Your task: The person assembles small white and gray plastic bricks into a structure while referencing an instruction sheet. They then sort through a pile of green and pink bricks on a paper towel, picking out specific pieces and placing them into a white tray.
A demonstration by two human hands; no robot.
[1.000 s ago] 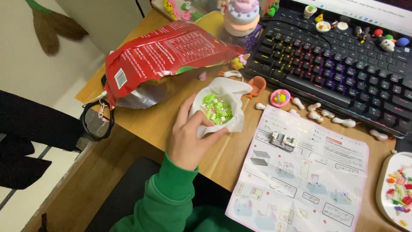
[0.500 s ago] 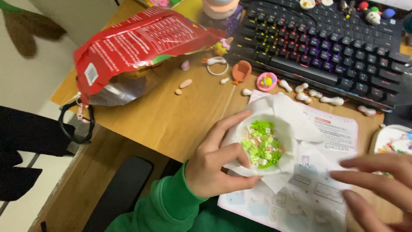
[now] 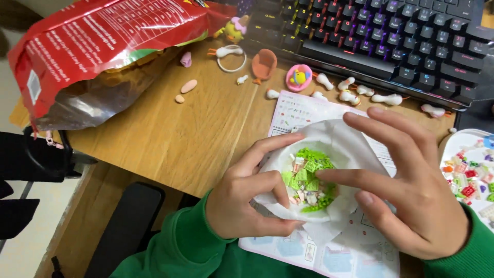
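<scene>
Our left hand [image 3: 247, 201] is clamped around the side of a small white paper-lined cup [image 3: 329, 149], thumb and fingers curled on its wall, while our right hand [image 3: 411, 190] sits spread above it, fingers apart, the index tip dipping into the green building pieces [image 3: 309, 177] heaped inside; whether a piece is pinched yet, we cannot tell. A second ago the left hand alone held this cup farther up the desk near the keyboard; it now sits close to our body over the printed instruction sheet [image 3: 303, 110], and the right hand has come in over it, so the work has moved from carrying the cup to picking through its contents. To the right, a white tray of mixed coloured pieces [image 3: 471, 172] lies just beside the cup. Farther off on the wooden desk [image 3: 170, 134] lie small white toy parts [image 3: 386, 99], a pink round piece [image 3: 299, 77], a red foil bag [image 3: 103, 46] and the black backlit keyboard [image 3: 391, 41].
</scene>
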